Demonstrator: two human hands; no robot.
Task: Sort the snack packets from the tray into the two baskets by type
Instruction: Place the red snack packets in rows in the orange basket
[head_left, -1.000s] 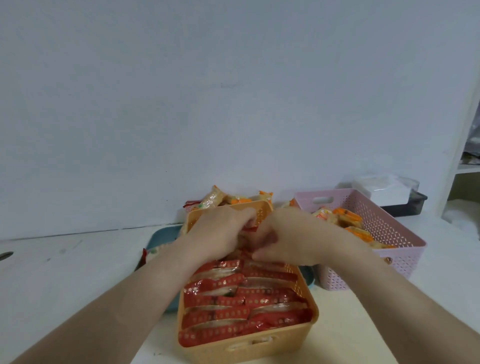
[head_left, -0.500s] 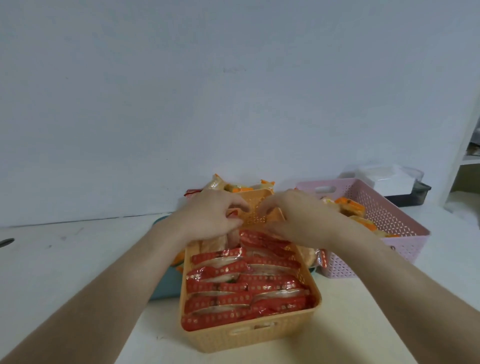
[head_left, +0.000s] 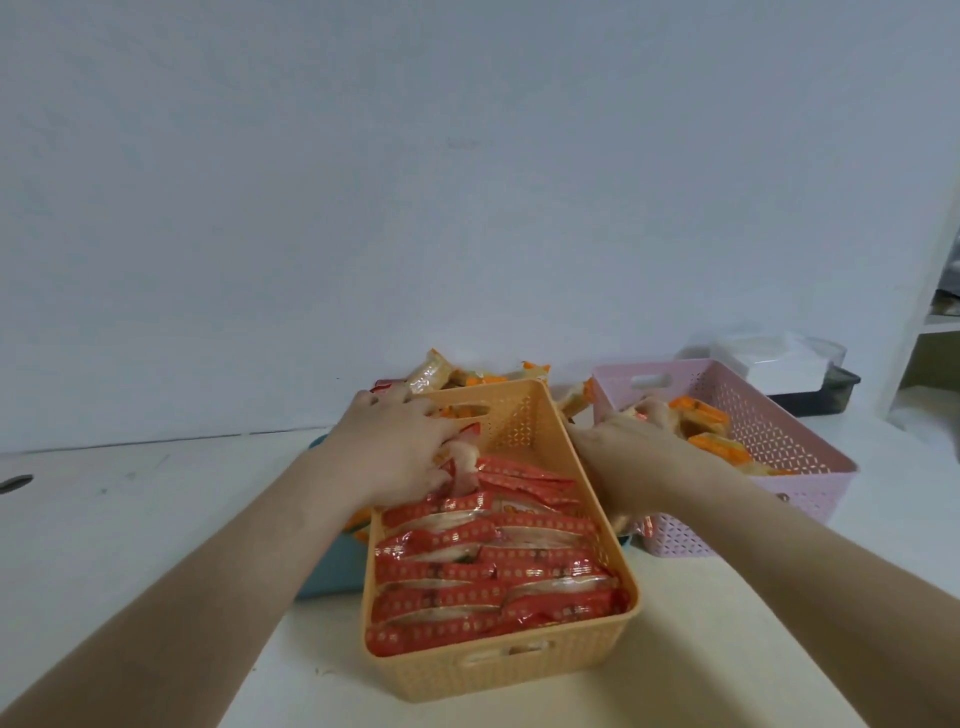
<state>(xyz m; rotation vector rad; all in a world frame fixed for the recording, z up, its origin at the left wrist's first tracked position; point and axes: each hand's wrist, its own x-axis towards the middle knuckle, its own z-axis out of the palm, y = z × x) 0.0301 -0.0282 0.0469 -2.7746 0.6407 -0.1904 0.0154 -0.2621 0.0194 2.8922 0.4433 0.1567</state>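
Observation:
An orange basket (head_left: 498, 670) in front of me holds rows of red snack packets (head_left: 483, 566). My left hand (head_left: 400, 452) rests at the basket's far left corner, fingers closed on a red packet (head_left: 465, 457) standing among the rows. My right hand (head_left: 623, 457) reaches past the basket's right wall toward the pink basket (head_left: 795, 452), holding a pale packet (head_left: 657, 413) at its rim. Orange packets (head_left: 711, 431) lie inside the pink basket. The blue tray (head_left: 332, 566) shows behind the orange basket, with mixed packets (head_left: 441, 374) piled on it.
A dark box with a white object (head_left: 779, 369) stands behind the pink basket. White shelving (head_left: 935, 322) rises at the right edge. The wall is close behind the tray. A small dark object (head_left: 15, 482) lies at the far left of the white table.
My hands have parted. The right hand moved right, out of the orange basket to the pink basket with a pale packet. The left hand stayed at the far left corner.

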